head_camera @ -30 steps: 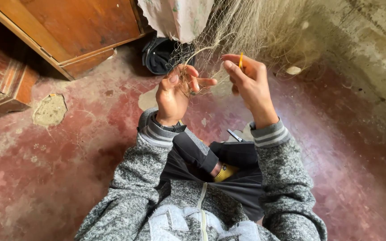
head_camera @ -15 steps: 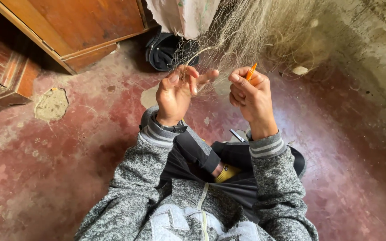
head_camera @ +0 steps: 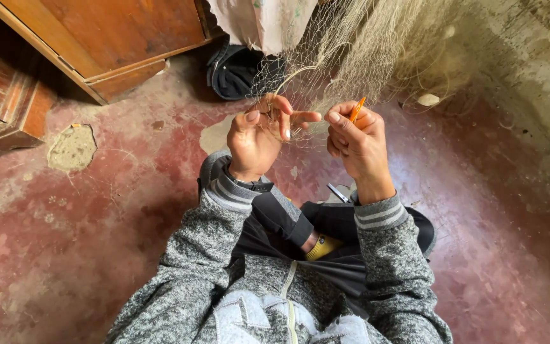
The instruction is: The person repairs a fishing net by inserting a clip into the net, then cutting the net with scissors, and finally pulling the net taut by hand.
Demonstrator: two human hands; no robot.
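A fine pale fishing net [head_camera: 364,44] hangs from above and drapes down toward my hands. My left hand [head_camera: 259,137] pinches a stretch of the net's mesh between thumb and fingers. Close beside it, my right hand [head_camera: 358,143] is closed around a thin orange netting needle [head_camera: 357,109], whose tip sticks up past the fingers and touches the net. Both arms wear grey knitted sleeves, and I sit cross-legged on the floor.
Worn red concrete floor [head_camera: 97,223] with a broken patch [head_camera: 71,148] at left. A wooden cabinet [head_camera: 116,44] stands at the upper left. A dark bag [head_camera: 237,70] lies under a hanging cloth [head_camera: 262,19]. A small metal tool [head_camera: 338,192] lies by my knee.
Both hands have drawn closer together and shifted slightly lower in view; the orange needle now tilts toward the net near my left fingers.
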